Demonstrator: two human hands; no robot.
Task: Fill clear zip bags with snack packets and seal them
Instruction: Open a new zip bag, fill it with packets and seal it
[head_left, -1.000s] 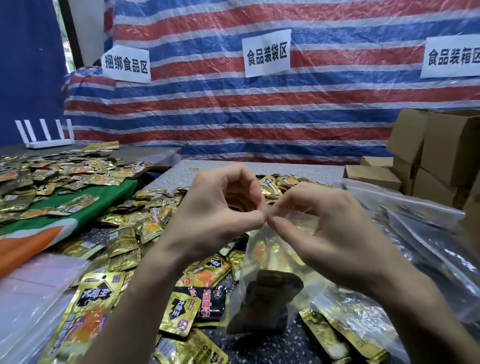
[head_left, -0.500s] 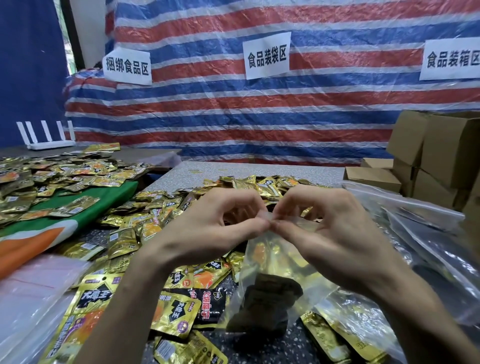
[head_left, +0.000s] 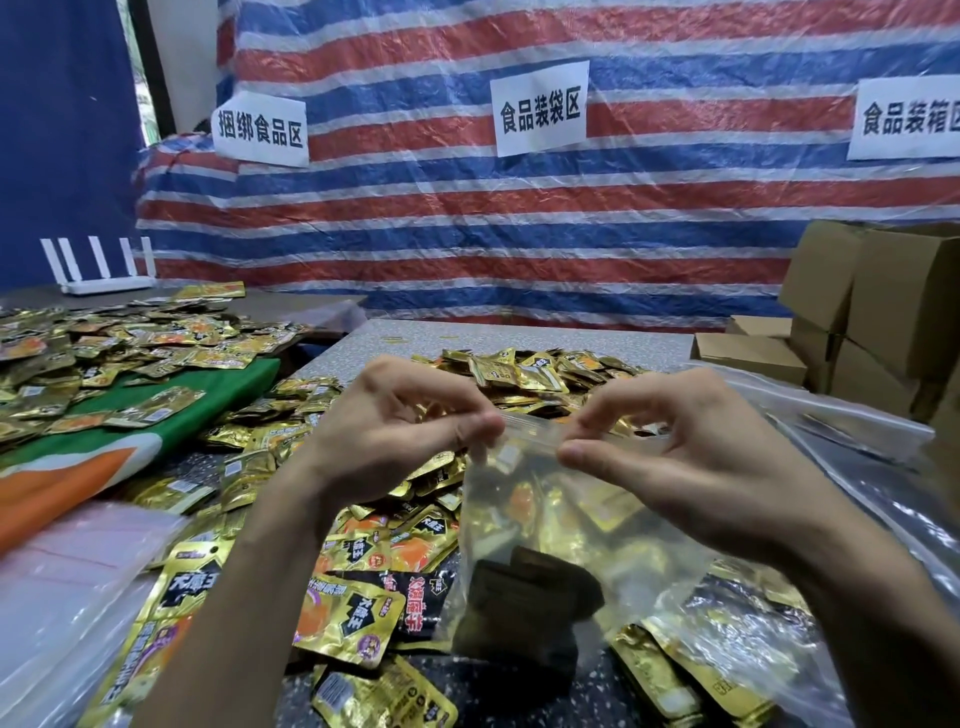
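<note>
Head view: the bag (head_left: 550, 525) hangs below the fingertips of both hands, its top strip stretched straight between two pinches. The left hand (head_left: 395, 441) pinches the strip's left end between thumb (head_left: 467, 428) and forefinger, and the other fingers are curled in above. The right hand (head_left: 691, 467) pinches the strip a little farther along, thumb (head_left: 587, 457) under and forefinger over, with the remaining fingers bent loosely behind. A short piece of strip shows between the two pinches; whether it is pressed closed cannot be told.

Inside the bag, under the right thumb, lie gold packets (head_left: 587, 519), with a few dark ones (head_left: 524, 592) at the bottom. The bag's lower end reaches down to the table (head_left: 519, 338).

Loose packets (head_left: 358, 618), gold and black, are spread below the left wrist, and a heap of them lies just beyond both sets of fingertips. Left of the left hand is a green and orange cloth (head_left: 171, 441) with more packets on it, and nearer the left forearm a stack of flat clear bags (head_left: 67, 587). Right of the right hand lie crumpled clear bags (head_left: 857, 431), and past them brown boxes (head_left: 893, 301).

Far beyond the fingers hangs a red, white and blue striped tarp (head_left: 467, 218) carrying three white signs (head_left: 540, 109). A white router (head_left: 104, 270) stands at the far left.
</note>
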